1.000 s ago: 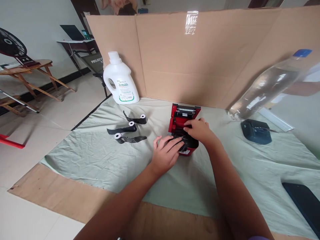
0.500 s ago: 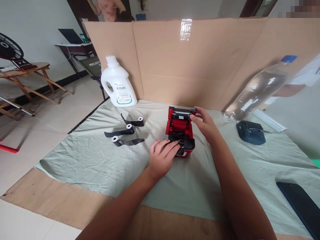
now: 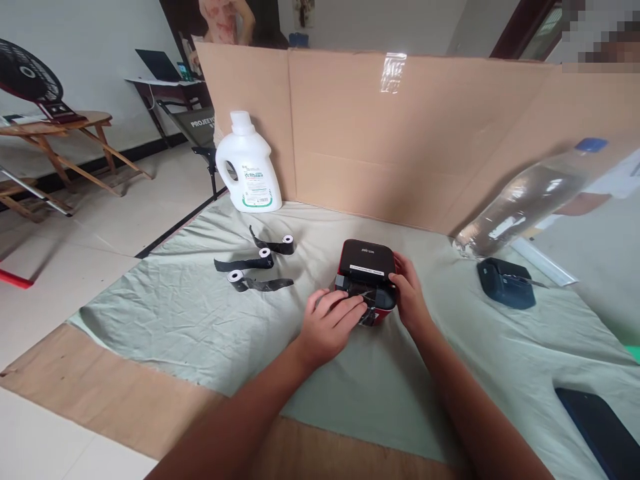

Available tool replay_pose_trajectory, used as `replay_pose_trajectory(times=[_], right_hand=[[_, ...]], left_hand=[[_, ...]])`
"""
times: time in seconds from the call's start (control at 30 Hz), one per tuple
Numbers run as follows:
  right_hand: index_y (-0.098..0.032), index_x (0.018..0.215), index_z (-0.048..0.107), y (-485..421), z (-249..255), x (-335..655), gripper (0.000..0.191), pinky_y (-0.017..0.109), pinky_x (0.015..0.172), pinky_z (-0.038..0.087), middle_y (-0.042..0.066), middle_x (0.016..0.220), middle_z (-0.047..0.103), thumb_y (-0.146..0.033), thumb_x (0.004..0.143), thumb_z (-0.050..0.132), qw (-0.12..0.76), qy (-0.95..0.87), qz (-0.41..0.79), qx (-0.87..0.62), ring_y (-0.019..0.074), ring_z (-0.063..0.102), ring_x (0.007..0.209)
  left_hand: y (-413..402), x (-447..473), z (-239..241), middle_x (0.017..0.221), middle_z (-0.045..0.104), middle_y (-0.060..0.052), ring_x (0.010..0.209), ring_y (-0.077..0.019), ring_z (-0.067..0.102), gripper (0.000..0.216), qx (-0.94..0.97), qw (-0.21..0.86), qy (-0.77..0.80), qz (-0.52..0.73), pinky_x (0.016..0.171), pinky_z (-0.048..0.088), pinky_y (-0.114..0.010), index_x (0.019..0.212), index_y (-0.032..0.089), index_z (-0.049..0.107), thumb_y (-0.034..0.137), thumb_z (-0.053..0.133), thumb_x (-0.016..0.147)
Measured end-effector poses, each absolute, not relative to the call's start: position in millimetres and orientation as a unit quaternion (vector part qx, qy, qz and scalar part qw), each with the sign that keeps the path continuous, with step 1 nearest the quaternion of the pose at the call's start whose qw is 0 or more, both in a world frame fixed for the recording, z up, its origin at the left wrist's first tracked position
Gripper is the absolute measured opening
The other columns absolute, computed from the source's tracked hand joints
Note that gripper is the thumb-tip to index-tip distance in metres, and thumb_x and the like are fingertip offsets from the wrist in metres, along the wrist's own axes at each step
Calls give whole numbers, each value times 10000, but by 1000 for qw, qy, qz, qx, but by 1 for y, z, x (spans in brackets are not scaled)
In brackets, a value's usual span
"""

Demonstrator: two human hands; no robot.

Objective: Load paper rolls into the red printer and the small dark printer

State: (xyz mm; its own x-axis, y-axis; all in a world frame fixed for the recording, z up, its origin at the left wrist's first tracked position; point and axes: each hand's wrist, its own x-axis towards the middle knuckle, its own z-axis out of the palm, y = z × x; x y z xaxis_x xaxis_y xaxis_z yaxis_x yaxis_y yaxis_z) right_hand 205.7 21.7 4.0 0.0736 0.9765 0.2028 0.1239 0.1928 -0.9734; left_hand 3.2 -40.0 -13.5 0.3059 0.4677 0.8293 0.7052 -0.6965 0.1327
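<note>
The printer (image 3: 367, 257), midway along the cloth (image 3: 175, 313), was gripped on one side by the right hand (image 3: 409, 297); the left hand (image 3: 327, 327) was laid open on its front.

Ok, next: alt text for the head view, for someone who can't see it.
Two bare hands hold a red and black printer with its lid shut, on a pale green cloth: the left hand lies flat on its front, the right hand grips its right side. Three black paper rolls lie to its left.
</note>
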Motion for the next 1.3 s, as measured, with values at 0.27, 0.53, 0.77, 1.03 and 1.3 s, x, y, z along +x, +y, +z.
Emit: replay_pose_trajectory(times=[0.27,0.53,0.77,1.03,1.3], right_hand=[[-277,1454,404,16,-6,197,604,361,1171,371,7,1554,451,-371,858,429,537,-549,405,-496,198,432,1425],[-320,1473,371,16,-8,198,621,375,1119,441,-27,1548,460,-410,860,405,513,-556,403,-515,211,455,1414],[-249,1495,360,17,-8,193,695,387,1085,471,48,1547,464,-405,821,421,544,-540,433,-474,244,470,1401],[-262,1459,398,18,-8,196,718,389,1111,443,44,1551,460,-324,749,486,563,-499,475,-457,239,465,1401],[-282,1421,464,20,-16,199,660,402,1105,446,30,1515,507,-344,769,539,582,-495,482,-428,245,472,1392]], left_hand=[[-41,4,-11,1109,763,-3,1025,-196,619,371,-811,118,-339,-462,965,368,-372,1167,298,682,107,520,893],[-25,-4,-17,1346,637,-124,1198,-307,545,635,-761,-35,-463,-453,1017,410,-447,1459,190,437,312,575,851],[-13,-13,-17,1336,646,-127,1087,-269,648,565,-774,-79,-447,-442,922,468,-400,1454,195,408,326,514,915],[-10,-11,-17,1260,682,-90,1076,-227,669,442,-754,-99,-468,-450,945,482,-354,1330,192,515,280,509,896],[-11,-8,-21,1249,682,-85,999,-208,676,407,-749,-108,-473,-452,900,503,-329,1316,199,534,296,487,923]])
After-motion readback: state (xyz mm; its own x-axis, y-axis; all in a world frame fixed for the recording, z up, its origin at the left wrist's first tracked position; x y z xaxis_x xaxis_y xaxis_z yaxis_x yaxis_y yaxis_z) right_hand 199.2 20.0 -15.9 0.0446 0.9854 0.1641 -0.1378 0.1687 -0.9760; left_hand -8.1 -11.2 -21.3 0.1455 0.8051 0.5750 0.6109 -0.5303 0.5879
